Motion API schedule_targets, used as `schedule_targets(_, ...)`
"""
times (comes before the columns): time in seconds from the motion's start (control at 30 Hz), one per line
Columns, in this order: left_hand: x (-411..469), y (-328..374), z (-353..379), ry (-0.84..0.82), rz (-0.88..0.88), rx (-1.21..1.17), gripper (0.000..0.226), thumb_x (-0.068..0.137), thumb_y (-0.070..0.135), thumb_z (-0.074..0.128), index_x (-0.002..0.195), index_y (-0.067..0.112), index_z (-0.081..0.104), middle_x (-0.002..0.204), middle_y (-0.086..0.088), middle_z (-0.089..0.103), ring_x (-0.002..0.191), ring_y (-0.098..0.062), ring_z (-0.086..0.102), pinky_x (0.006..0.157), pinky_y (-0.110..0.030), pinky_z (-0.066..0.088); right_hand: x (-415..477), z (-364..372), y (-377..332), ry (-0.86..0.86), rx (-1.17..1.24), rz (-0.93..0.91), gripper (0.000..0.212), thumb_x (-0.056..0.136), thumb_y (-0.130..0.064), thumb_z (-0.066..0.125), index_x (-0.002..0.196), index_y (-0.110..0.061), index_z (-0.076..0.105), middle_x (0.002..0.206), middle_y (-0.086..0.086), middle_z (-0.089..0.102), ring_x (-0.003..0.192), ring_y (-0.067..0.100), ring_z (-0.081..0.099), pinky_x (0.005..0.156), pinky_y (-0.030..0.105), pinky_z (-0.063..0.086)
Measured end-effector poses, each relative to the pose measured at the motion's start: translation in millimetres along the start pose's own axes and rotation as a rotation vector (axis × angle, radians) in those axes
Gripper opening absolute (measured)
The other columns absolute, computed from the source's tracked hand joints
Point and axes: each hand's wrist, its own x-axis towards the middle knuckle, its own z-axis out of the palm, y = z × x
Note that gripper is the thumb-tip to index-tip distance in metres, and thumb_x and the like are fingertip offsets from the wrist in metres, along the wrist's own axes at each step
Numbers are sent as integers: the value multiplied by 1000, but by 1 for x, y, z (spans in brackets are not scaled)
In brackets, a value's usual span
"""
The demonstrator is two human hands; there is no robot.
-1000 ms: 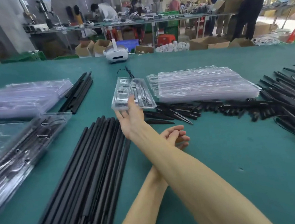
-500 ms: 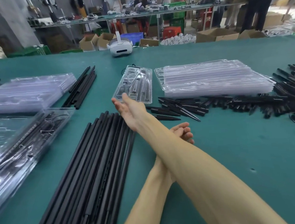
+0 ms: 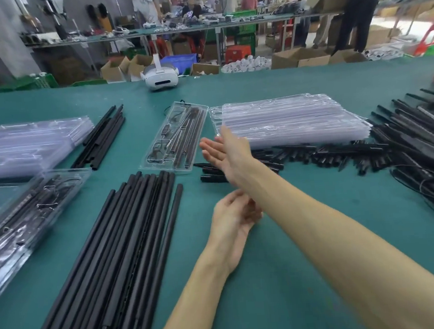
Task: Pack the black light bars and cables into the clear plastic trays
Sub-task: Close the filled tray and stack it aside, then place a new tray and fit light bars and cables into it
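Hidden or unclear:
- The left hand [image 3: 231, 216] lies at the centre of the frame. Its fingertips pass under the right forearm, so we cannot see them. The visible fingers are loosely curled, and we observe nothing held in them.
- The near ends of the long black light bars [image 3: 118, 244] are cut off by the bottom edge of the frame.
- The packed trays [image 3: 25, 213] at the left edge are partly out of frame, and glare obscures their contents.
- We cannot tell whether the right hand [image 3: 226, 152] touches the stack of empty trays [image 3: 293, 122] behind it.

Grip:
- The right hand is released and grasps nothing. Its fingers are straight and it sits between the filled tray [image 3: 164, 170] and the stack of empty trays.

Orientation:
- The long black light bars lie flat on the green table [image 3: 284, 276]. Their long axis runs from lower left up toward the centre.
- The filled tray sits just above their far ends. Its length runs up the frame with the top leaning right, and the bars inside lie along that length.
- A smaller bundle of bars [image 3: 99, 138] in the upper left shares this slant, beside a second tray stack [image 3: 25, 148].
- Short black parts [image 3: 321, 153] are strewn below the stack of empty trays.
- Further bars [image 3: 421, 132] and cables [image 3: 425, 187] are heaped at the right edge.
- A white headset [image 3: 161, 76] stands at the far edge of the table.
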Motion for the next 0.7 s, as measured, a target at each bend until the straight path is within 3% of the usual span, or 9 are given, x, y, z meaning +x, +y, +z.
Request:
schedule_targets(0.17, 1, 0, 6, -71, -2, 35, 20, 102, -1, 47, 109, -3, 65, 78, -5, 62, 66, -14, 57, 68, -23, 52, 16, -72, -42, 145, -271, 58, 59, 102, -56, 42, 96, -1, 64, 78, 9, 76, 49, 15, 64, 34, 18, 37)
schedule_targets(0.3, -2, 3, 7, -63, -10, 49, 20, 102, -1, 47, 106, -2, 66, 78, -5, 62, 67, -15, 57, 69, -23, 52, 23, -96, -53, 183, -339, 36, 65, 101, -60, 41, 99, 1, 65, 76, 10, 77, 52, 16, 69, 35, 18, 40)
schedule_targets(0.37, -2, 3, 7, -69, -12, 51, 20, 102, -1, 47, 108, -3, 65, 78, -6, 62, 68, -15, 57, 70, -23, 52, 27, -102, -57, 219, -343, 17, 56, 103, -51, 45, 99, 2, 62, 73, 11, 76, 54, 17, 71, 35, 18, 41)
schedule_targets(0.5, 0, 1, 4, -83, -9, 68, 20, 102, -1, 47, 111, -3, 65, 79, -5, 62, 68, -16, 57, 71, -24, 53, 30, -104, -57, 241, -381, -18, 27, 95, -12, 42, 93, 4, 64, 68, 9, 75, 53, 16, 71, 34, 15, 36)
schedule_targets(0.6, 2, 0, 3, -83, -10, 61, 20, 102, 0, 47, 110, -3, 65, 80, -5, 62, 67, -15, 57, 70, -24, 53, 21, -99, -53, 214, -397, -51, 24, 91, -3, 40, 81, 2, 61, 66, 9, 74, 53, 14, 71, 35, 16, 40)
schedule_targets(0.7, 3, -1, 3, -82, -4, 31, 20, 101, -1, 48, 108, -2, 66, 79, -6, 63, 67, -15, 59, 67, -23, 53, 2, -98, -45, 172, -403, -113, 25, 95, -3, 39, 82, 2, 59, 64, 9, 74, 54, 14, 71, 37, 17, 44)
